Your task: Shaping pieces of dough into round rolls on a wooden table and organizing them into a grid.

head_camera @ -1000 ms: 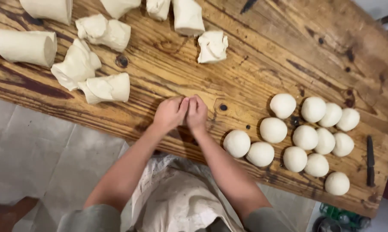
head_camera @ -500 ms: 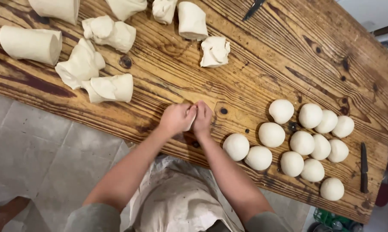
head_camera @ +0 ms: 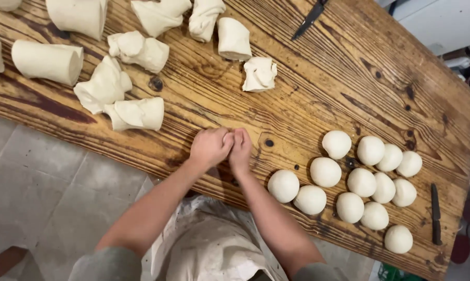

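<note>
Pressing together, perhaps cupped: left hand [head_camera: 210, 147], right hand [head_camera: 240, 149]

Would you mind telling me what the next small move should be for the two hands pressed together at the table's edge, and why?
Probably keep rolling: the left hand and right hand are cupped together, hiding whatever is between them. Once it is round, setting it beside the dough balls seems likely, since cut dough pieces wait alongside.

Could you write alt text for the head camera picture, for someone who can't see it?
Seen from above, a person's left hand and right hand press together on a long, knotty wooden table. Smooth round white dough balls cluster to the right; rough-cut pale dough chunks lie to the left, with a dark knife beyond.
</note>
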